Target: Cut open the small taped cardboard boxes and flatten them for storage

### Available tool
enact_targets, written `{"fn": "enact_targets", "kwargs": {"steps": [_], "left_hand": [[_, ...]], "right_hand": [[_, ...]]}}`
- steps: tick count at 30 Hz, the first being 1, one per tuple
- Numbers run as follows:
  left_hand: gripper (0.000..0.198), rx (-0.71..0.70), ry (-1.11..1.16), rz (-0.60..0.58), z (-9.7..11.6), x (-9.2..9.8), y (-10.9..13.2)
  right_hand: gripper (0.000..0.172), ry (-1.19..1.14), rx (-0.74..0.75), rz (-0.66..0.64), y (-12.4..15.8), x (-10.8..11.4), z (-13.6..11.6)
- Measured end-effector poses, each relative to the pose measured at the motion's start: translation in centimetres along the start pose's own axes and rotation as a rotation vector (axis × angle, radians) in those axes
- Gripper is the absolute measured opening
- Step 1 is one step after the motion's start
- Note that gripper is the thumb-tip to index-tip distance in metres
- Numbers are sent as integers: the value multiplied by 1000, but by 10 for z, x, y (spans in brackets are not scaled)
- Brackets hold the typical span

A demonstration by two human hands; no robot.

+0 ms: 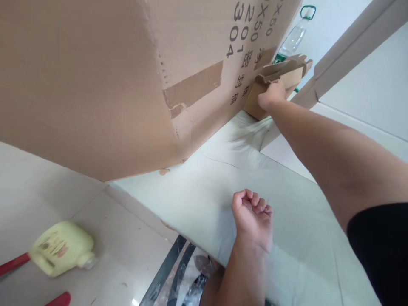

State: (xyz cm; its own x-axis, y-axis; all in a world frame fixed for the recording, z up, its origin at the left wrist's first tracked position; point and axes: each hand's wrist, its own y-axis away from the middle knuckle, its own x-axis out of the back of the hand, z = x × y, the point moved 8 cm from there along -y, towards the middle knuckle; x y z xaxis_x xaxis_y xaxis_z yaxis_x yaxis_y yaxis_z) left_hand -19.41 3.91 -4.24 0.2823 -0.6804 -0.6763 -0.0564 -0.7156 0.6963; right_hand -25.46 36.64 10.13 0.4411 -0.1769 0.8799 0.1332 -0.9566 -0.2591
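Observation:
At the upper right, my right hand (274, 94) reaches out and is closed on the torn top edge of a small open cardboard box (256, 97). Part of the grip is hidden behind the hand. My left hand (253, 214) is palm up over the pale, plastic-covered surface, its fingers curled in a loose fist with nothing in them. Behind the small box, a clear plastic bottle (295, 38) with a green handle and green label leans at a slant. A large printed cardboard box (127, 85) stands to the left of the small one.
Pale green sheeting (210, 182) covers the surface beneath both hands. White panels (366, 85) border the right side. On the tiled floor at lower left lie a yellow jug (63, 246) and red handles (14, 264). Dark-striped plastic (172, 272) shows at the bottom.

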Motion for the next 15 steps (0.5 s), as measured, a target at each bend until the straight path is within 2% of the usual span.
{"fn": "enact_targets", "kwargs": {"steps": [5,8,12,15], "left_hand": [[19,-23,1,-12,6,-1,5],[22,-80,-17,-19,14,-2,8],[26,-259,-42,-41,35,-4,16],[28,-456,-43,-25,57,-2,25]], "right_hand": [[32,-37,175,-67,43,5,-20],[34,-98,336,-72,82,15,-24],[39,-235,585,-74,151,38,-12],[34,-296,706,-50,201,65,9]]}}
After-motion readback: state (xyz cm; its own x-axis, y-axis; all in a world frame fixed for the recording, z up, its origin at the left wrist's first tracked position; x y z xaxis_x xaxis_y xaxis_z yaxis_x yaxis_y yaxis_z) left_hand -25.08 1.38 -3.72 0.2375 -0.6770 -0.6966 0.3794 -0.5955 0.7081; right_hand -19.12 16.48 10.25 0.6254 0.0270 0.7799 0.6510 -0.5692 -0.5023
